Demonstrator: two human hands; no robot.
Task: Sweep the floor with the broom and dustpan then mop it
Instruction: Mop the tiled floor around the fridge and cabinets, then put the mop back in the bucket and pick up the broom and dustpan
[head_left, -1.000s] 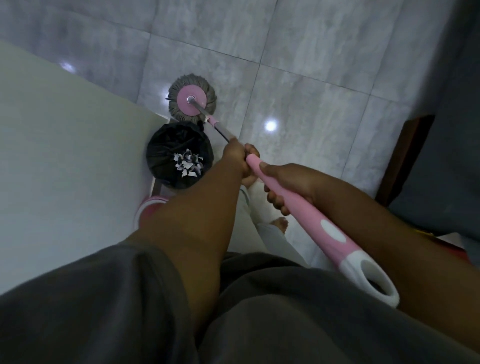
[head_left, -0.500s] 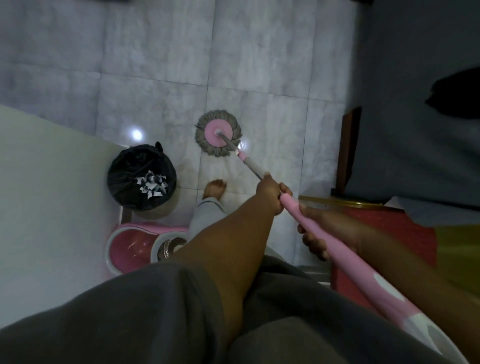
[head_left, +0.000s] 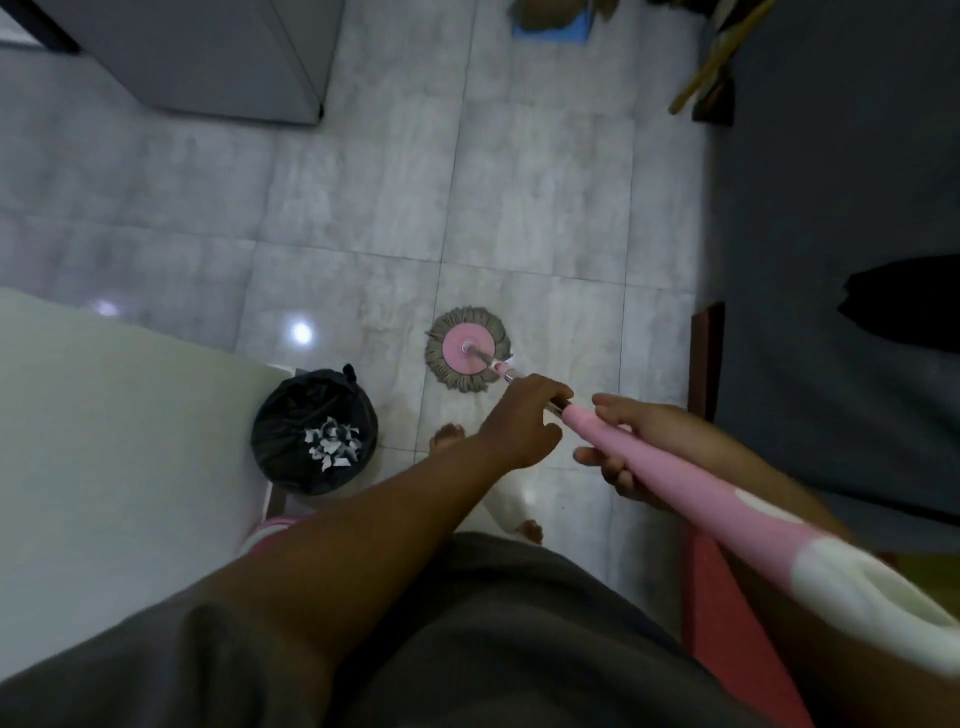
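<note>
Mop head (head_left: 469, 355) is lying flat on the tiled floor (head_left: 363, 197) ahead of a bare foot (head_left: 448, 436), left hand (head_left: 522, 421) curling round its metal shaft (head_left: 488, 358), right hand (head_left: 631, 447) wrapping the pink handle (head_left: 675, 483). Good strokes are likely staying flat and overlapping, steering clear of the lined bin (head_left: 314, 431) standing nearby at left.

Mop head (head_left: 468, 355) sits on the floor (head_left: 363, 208) mid-frame, and the mop handle (head_left: 701, 499) runs back and right from it through both hands, left hand (head_left: 524, 421) ahead and right hand (head_left: 639, 447) just behind. Bin (head_left: 314, 431) stands left of the mop head against the bench (head_left: 104, 441) corner, with paper scraps (head_left: 332, 441) inside. Cabinet (head_left: 208, 52) is far left, broom (head_left: 717, 57) far right.
</note>
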